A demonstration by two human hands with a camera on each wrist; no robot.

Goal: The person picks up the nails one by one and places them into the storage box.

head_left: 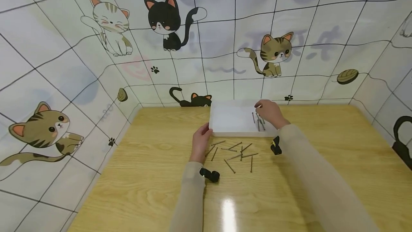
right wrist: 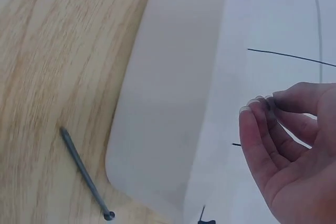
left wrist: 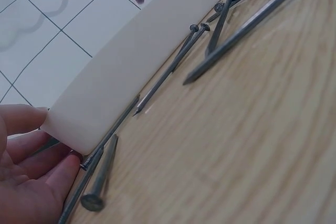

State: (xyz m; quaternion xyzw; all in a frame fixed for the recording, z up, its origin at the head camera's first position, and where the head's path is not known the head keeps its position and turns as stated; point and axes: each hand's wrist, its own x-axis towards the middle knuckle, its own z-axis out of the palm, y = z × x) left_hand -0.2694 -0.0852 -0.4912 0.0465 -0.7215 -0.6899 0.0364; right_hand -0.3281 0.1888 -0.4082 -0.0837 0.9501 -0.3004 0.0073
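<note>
A shallow white tray (head_left: 230, 117) sits toward the back of the wooden table. My left hand (head_left: 201, 140) grips its near left corner, the thumb at the upper edge and the fingers lower against the corner in the left wrist view. Over the tray's right side, my right hand (head_left: 270, 113) has its thumb and fingertips brought together; no object shows between them in the right wrist view. Several nails (head_left: 258, 121) lie inside the tray below that hand. More loose nails (head_left: 241, 153) are scattered on the table in front of the tray, two of them beside my left fingers.
The wooden table (head_left: 148, 174) meets a backdrop (head_left: 219, 46) with cartoon cats and a grid right behind the tray. Black wrist bands with cameras sit on the left sleeve (head_left: 190, 196) and the right sleeve (head_left: 315, 167).
</note>
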